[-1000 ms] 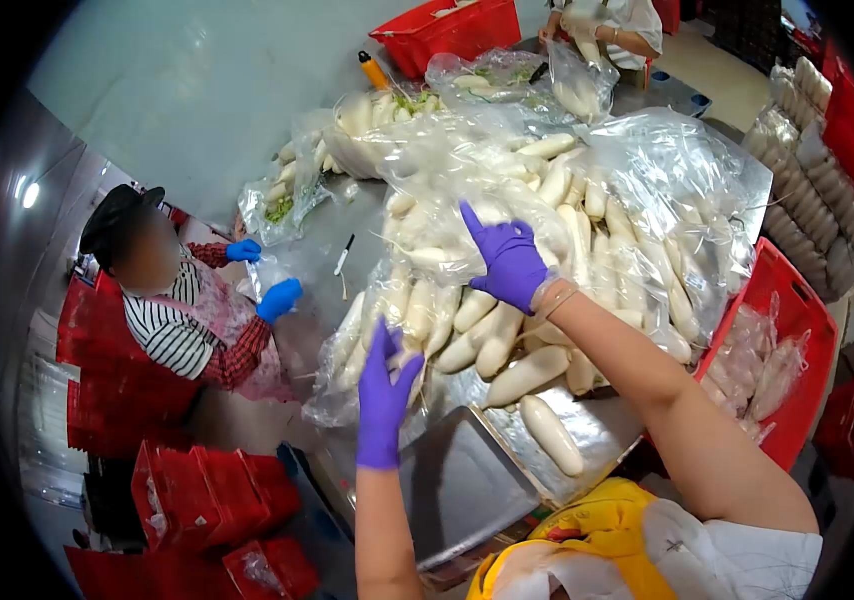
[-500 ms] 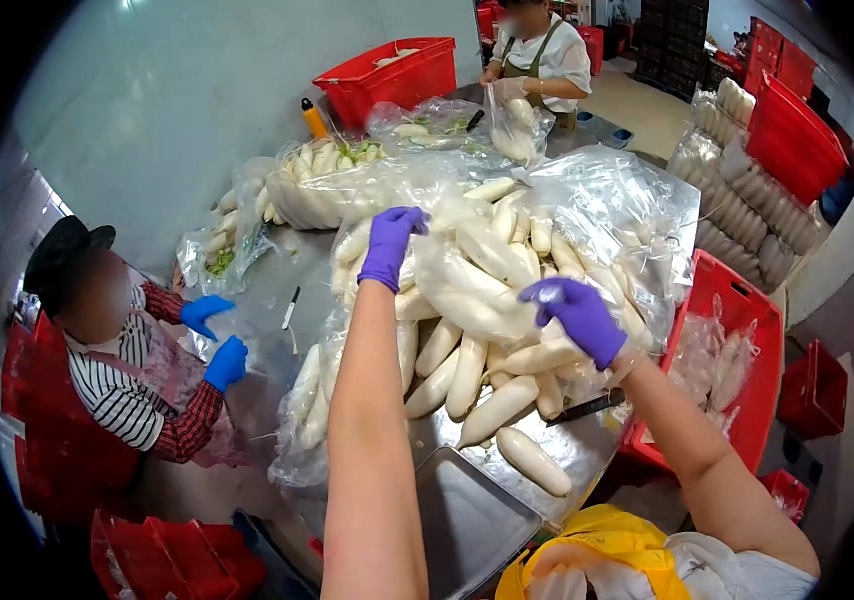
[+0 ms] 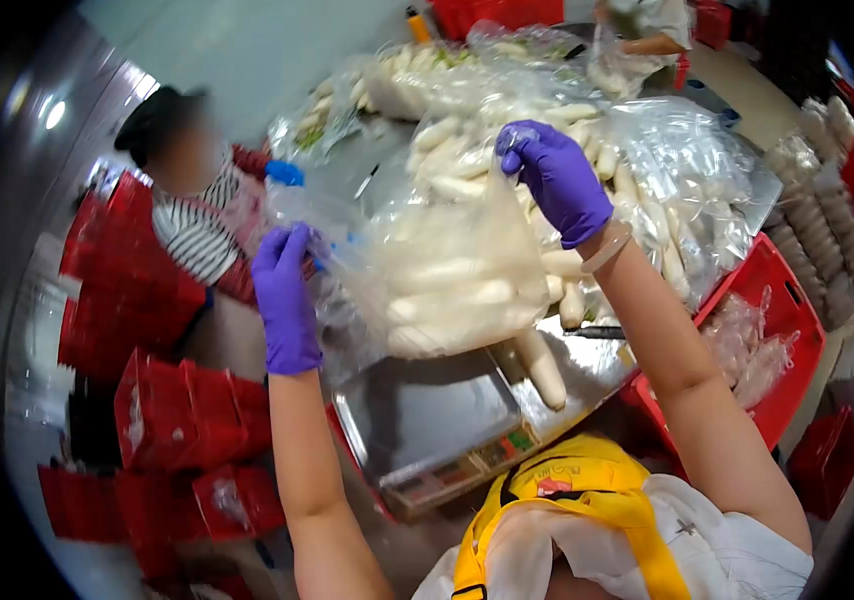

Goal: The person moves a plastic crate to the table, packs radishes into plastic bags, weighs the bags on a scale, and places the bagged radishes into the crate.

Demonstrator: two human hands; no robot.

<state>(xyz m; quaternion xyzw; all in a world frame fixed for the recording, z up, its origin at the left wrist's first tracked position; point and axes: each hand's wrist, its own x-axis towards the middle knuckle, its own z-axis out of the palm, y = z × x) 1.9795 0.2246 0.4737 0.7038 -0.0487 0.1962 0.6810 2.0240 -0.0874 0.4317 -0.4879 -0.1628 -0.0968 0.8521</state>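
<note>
A clear plastic bag of white radishes (image 3: 462,275) hangs between my two purple-gloved hands, over the near part of the table. My left hand (image 3: 285,300) pinches the bag's edge on the left side. At the upper right, my right hand (image 3: 559,185) grips a gathered part of the plastic. Several long radishes lie sideways inside the bag. Beneath its lower edge is the metal tray of a weighing scale (image 3: 422,405). One loose radish (image 3: 541,370) lies to the right of that tray. Behind the bag spreads a heap of loose radishes (image 3: 442,160).
A dark-handled knife (image 3: 595,332) lies at the table's right edge. Beside it stands a red crate (image 3: 807,355) with bagged goods. Clear plastic sheeting (image 3: 687,150) covers the right side. A co-worker (image 3: 192,230) in blue gloves stands left, near a marker pen (image 3: 367,182); another person stands at the back.
The bag of radishes has come off the heap toward me and over the scale tray. My hands have spread apart, the left moving left and down. The view has shifted downward.
</note>
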